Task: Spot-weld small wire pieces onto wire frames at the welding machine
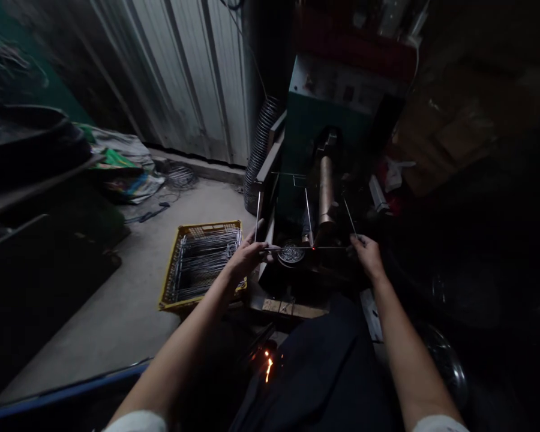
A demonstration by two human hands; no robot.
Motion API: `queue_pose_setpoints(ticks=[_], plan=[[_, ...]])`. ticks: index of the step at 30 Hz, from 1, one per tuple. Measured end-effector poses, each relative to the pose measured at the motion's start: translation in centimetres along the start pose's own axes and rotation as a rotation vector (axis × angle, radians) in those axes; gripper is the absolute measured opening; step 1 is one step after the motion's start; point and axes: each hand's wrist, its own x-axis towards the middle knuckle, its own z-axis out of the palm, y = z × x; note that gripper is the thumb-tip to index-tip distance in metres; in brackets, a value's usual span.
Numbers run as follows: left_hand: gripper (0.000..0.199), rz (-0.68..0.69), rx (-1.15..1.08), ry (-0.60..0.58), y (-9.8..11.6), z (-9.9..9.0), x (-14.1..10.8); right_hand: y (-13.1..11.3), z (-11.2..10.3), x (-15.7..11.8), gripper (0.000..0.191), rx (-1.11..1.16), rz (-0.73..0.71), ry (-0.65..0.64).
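Head view: a bent metal rod (pixel 300 248) runs just below the frame's centre; the left hand's (pixel 247 255) fingers pinch its left end, the right hand's (pixel 367 253) its right, a red glow (pixel 314 248) between.

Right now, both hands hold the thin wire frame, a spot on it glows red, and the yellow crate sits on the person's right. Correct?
Not quite: the head view shows the yellow crate on the person's left, by the left hand. The left hand and right hand do hold the thin wire frame, and a spot on it glows red.
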Motion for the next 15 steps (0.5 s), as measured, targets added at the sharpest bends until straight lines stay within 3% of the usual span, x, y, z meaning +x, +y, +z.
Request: queue_pose_setpoints(ticks=[4, 15], plan=[[0.095, 0.013, 0.003, -0.036, 0.3, 0.0, 0.0, 0.9, 0.7, 0.6, 0.067, 0.156, 0.058, -0.028], [0.099, -0.014, 0.107, -0.064, 1.2, 0.0, -0.2, 1.5, 1.3, 1.0, 0.067, 0.142, -0.012, -0.019]])
